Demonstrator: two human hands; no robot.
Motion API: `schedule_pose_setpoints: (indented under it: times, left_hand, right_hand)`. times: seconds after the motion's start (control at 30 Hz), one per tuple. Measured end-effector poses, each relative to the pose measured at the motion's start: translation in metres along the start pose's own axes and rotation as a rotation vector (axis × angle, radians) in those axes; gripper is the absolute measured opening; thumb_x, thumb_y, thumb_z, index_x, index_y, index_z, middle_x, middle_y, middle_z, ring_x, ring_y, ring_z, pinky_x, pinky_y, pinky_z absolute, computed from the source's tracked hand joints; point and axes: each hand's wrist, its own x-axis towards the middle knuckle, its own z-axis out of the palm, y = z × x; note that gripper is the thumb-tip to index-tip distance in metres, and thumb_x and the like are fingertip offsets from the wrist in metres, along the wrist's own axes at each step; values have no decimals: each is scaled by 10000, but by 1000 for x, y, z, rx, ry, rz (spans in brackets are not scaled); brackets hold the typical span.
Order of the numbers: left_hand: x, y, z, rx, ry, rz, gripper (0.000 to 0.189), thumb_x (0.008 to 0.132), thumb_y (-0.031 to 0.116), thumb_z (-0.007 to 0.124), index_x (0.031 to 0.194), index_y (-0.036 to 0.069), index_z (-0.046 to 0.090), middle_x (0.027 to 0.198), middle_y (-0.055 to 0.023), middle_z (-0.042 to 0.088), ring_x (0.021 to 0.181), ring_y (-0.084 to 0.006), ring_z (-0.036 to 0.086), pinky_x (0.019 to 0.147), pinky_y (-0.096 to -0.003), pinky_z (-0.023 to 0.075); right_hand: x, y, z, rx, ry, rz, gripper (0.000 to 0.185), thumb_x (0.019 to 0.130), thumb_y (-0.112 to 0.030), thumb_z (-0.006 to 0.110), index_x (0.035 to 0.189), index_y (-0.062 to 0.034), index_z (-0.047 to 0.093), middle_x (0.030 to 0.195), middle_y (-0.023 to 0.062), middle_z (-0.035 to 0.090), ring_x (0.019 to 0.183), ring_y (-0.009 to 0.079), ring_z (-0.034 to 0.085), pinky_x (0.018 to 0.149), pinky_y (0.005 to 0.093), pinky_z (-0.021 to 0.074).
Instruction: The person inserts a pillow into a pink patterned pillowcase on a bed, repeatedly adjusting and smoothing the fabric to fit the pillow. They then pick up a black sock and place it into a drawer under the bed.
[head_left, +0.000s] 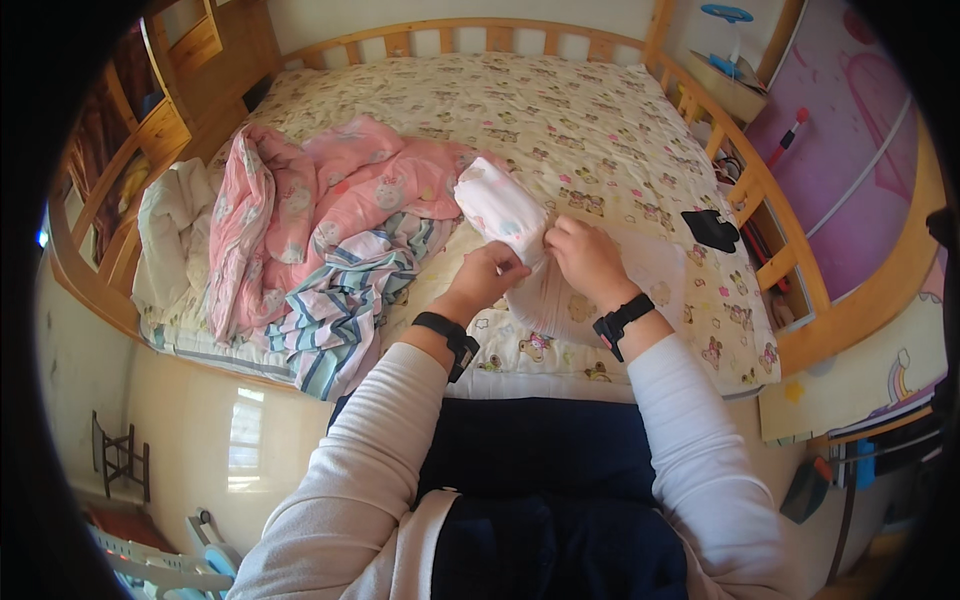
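A rolled white cloth bundle (501, 201) with a faint coloured print lies on the quilted mattress cover, pointing away to the upper left. At its near end, a thin translucent bag or sheet (645, 274) spreads flat to the right, with the cover's print showing through. My left hand (487, 276) pinches the thin material at the bundle's lower left corner. On the opposite corner, my right hand (586, 253) grips the same material with curled fingers. Whether the bundle's end is inside it is hidden by my fingers. Both wrists wear black bands.
A crumpled pink printed quilt (360, 187), a striped cloth (337, 307) and a white quilt (174, 225) lie to the left. A black item (711, 230) rests near the right wooden rail (757, 195). A bed ladder (169, 127) stands at the left.
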Motion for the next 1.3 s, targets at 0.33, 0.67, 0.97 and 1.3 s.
schedule_pose_setpoints:
  times: [0.33,0.67,0.97,1.3]
  left_hand:
    - [-30,-55,-16,704,-789,-237,388,758,360,723,1071,132,695,1072,-119,673,1029,-313,615,900,-417,474]
    - [-19,-11,-34,614,-592,-485,368,795,325,690,1043,53,684,989,-156,685,875,-300,665,775,-414,523]
    - [-21,-21,-137,754,148,-421,486,858,380,593,841,-102,652,809,-251,670,808,-358,675,739,-437,524]
    - [-18,-69,-83,203,-5,-875,810,849,638,515,1158,-108,581,1036,-208,650,922,-322,654,641,-402,524]
  right_hand:
    - [-38,3,46,-10,-549,26,93,814,-134,566,777,-97,643,879,42,567,912,253,604,832,496,442]
    - [-14,-24,43,231,-254,-161,165,757,-100,651,916,-94,609,902,77,572,882,274,606,699,401,516]
    - [-20,-42,77,-68,-348,-202,113,813,-103,539,867,-100,638,930,60,588,907,251,610,724,392,515]
    - [-25,-41,97,-186,-385,-310,172,846,-137,477,860,-134,648,964,6,577,1043,195,536,810,402,409]
